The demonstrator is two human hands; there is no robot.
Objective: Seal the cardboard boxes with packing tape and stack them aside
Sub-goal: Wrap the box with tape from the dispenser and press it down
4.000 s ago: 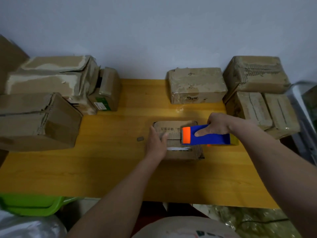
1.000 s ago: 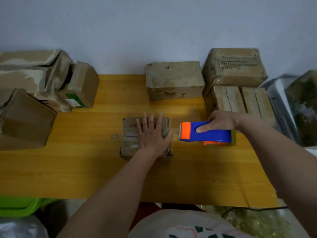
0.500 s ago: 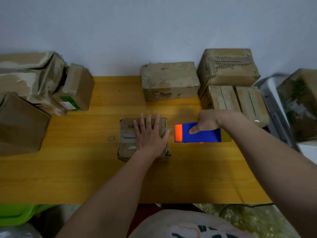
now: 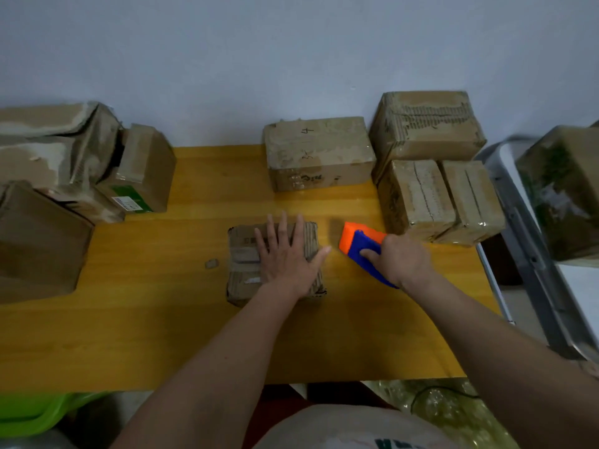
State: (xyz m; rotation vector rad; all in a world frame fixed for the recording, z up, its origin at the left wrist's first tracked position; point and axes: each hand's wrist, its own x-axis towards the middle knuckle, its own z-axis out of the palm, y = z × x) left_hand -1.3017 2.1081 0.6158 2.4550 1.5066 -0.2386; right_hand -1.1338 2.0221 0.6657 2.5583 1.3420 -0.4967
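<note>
Plainly, at 9 o'clock on the table a heap of crumpled boxes leans against the wall, 1 of them with a green label. Near the middle sits the small box, worn, creased cardboard with strips of tape across its top. The left hand lies flat on it, fingers spread and straight, pressing down. It looks light and somewhat soft, so it should dent under a hard squeeze; taking it by 2 opposite side walls, low near the corners, seems safest. Just beside it at 3 o'clock, not touching, the right hand curls around the blue body of the tape gun, whose orange nose points toward the box. That tool looks rigid and easy to grip. At 1 o'clock stand 4 taped boxes, 1 stacked on 2 others.
</note>
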